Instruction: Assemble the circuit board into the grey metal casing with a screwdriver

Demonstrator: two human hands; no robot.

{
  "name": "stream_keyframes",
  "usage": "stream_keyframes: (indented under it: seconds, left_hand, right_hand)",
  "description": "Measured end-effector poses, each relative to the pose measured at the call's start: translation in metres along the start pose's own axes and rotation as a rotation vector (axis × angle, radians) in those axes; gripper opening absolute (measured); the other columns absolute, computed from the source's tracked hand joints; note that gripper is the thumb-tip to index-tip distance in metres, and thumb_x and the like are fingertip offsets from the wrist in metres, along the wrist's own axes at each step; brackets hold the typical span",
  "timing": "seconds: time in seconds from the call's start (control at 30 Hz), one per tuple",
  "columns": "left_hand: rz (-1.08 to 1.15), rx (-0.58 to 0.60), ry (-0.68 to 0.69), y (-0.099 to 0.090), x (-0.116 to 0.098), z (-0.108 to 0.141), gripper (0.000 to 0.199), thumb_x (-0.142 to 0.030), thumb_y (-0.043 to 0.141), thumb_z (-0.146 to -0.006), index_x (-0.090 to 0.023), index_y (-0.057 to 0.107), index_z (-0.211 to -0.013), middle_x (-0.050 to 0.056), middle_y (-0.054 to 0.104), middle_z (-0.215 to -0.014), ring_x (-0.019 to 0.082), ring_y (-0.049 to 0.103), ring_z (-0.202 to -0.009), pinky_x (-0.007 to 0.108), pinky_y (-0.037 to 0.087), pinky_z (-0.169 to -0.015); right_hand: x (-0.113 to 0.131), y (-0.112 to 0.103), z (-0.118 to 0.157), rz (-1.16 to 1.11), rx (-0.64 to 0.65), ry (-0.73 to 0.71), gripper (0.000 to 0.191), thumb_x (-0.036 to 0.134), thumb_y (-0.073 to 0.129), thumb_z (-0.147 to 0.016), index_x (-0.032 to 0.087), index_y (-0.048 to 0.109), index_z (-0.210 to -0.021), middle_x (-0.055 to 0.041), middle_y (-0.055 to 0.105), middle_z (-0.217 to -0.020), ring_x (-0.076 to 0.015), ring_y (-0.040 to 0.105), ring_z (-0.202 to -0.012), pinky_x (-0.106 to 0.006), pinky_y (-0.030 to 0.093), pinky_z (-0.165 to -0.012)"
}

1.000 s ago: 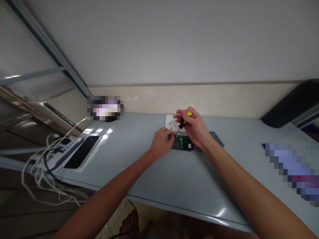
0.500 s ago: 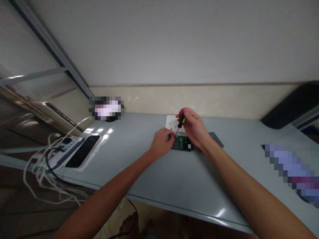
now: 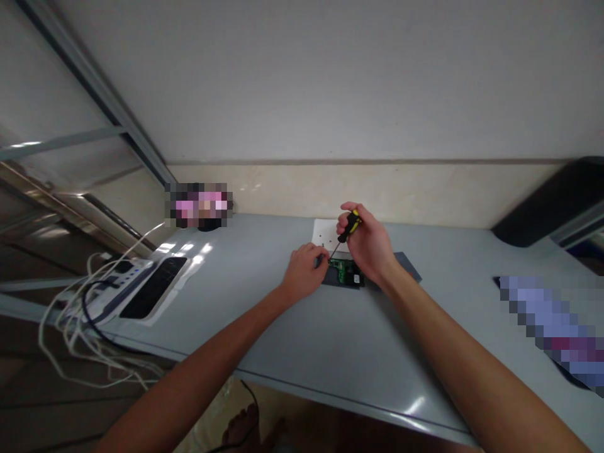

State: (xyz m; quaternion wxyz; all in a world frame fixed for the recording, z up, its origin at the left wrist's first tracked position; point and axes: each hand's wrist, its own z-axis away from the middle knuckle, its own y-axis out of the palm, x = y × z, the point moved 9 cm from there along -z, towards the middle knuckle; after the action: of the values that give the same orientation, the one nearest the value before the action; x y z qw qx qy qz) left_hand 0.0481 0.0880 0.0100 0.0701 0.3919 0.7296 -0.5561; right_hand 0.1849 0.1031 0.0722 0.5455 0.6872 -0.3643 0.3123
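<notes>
A green circuit board (image 3: 341,270) in a dark casing lies on the grey table (image 3: 292,340). My right hand (image 3: 370,242) grips a black and yellow screwdriver (image 3: 350,228) above it, the thin shaft slanting down to the board's upper left corner. At the board's left end is my left hand (image 3: 309,270), its fingers closed around a small dark part by the screwdriver's tip; what that part is I cannot make out. Behind the board, white paper (image 3: 323,231) carries several tiny dark specks. A dark flat piece (image 3: 408,267) lies partly under my right wrist.
On the left are a power strip (image 3: 125,270) with tangled white cables (image 3: 70,352) and a black phone-like slab (image 3: 155,286). A blurred round object (image 3: 202,206) stands at the back left. A black cylinder (image 3: 547,204) and another blurred object (image 3: 552,327) are on the right.
The screwdriver leans further to the right, and my right hand has turned slightly with it. My left hand has hardly moved. The view has shifted a little.
</notes>
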Motion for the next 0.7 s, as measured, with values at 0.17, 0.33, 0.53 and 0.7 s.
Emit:
stream_keyframes:
  seconds: [0.17,0.33,0.53,0.7]
  left_hand:
    - [0.001,-0.017,-0.008,0.001,0.004,0.0,0.015,-0.013,0.066,-0.097,-0.024,0.077,-0.098,0.004,0.075,-0.103,0.024,0.069,-0.104,0.039,0.053,-0.098]
    - [0.007,-0.012,-0.007,0.003,0.006,0.0,0.019,-0.014,0.066,-0.098,-0.025,0.081,-0.101,0.004,0.075,-0.103,0.024,0.07,-0.105,0.04,0.054,-0.099]
    - [0.019,-0.013,-0.001,0.002,0.004,0.001,0.019,-0.013,0.064,-0.098,-0.024,0.079,-0.103,0.005,0.074,-0.104,0.023,0.07,-0.104,0.039,0.054,-0.097]
    - [0.025,-0.018,0.012,-0.001,0.001,0.001,0.015,-0.012,0.064,-0.098,-0.022,0.075,-0.099,0.005,0.074,-0.1,0.023,0.069,-0.101,0.037,0.054,-0.094]
  right_hand:
    - [-0.001,-0.005,0.002,0.041,-0.069,-0.008,0.044,0.051,0.098,-0.067,0.025,0.065,-0.082,0.0014,0.069,-0.09,-0.0162,0.066,-0.083,-0.03,0.05,-0.074]
    - [-0.002,-0.013,-0.001,0.004,-0.117,-0.033,0.061,0.048,0.101,-0.067,0.025,0.045,-0.077,0.0078,0.057,-0.068,-0.0101,0.052,-0.058,-0.025,0.04,-0.056]
    - [0.003,-0.015,-0.004,0.119,-0.105,-0.134,0.059,0.072,0.087,-0.078,0.026,0.05,-0.078,0.0091,0.038,-0.06,-0.0108,0.035,-0.053,-0.027,0.036,-0.053]
    - [0.001,-0.001,0.001,0.092,-0.038,-0.093,0.054,0.082,0.068,-0.088,0.028,0.072,-0.098,0.0037,0.051,-0.071,-0.0141,0.05,-0.063,-0.03,0.045,-0.062]
